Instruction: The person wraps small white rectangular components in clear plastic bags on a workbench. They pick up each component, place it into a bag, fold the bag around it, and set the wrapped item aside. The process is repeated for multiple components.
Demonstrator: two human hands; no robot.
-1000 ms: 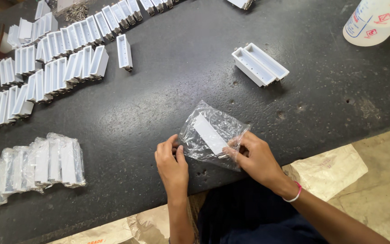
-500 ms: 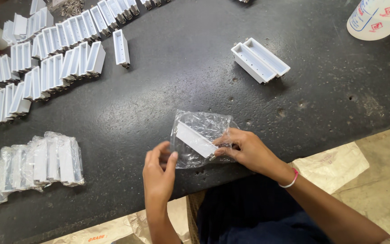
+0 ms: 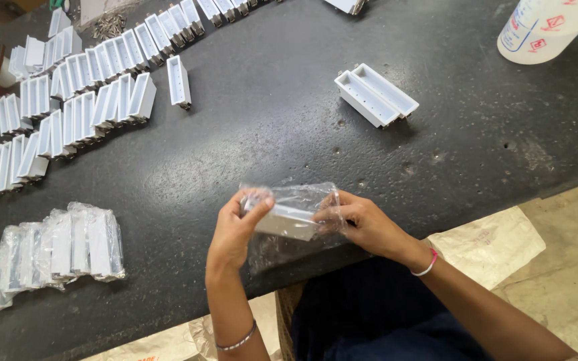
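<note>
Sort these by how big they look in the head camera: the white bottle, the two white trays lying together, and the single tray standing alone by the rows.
1. white bottle, though partly cut off
2. pair of white trays
3. single tray

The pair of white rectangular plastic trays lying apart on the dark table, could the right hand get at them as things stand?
Probably yes, once freed. The pair of white rectangular plastic trays lies beyond the right hand, with only bare dark table between. But that hand now grips the clear plastic bag holding a white piece.

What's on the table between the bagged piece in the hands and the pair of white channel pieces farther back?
Only bare dark tabletop lies between the bagged piece and the white channel pair, seen in the head view.
</note>
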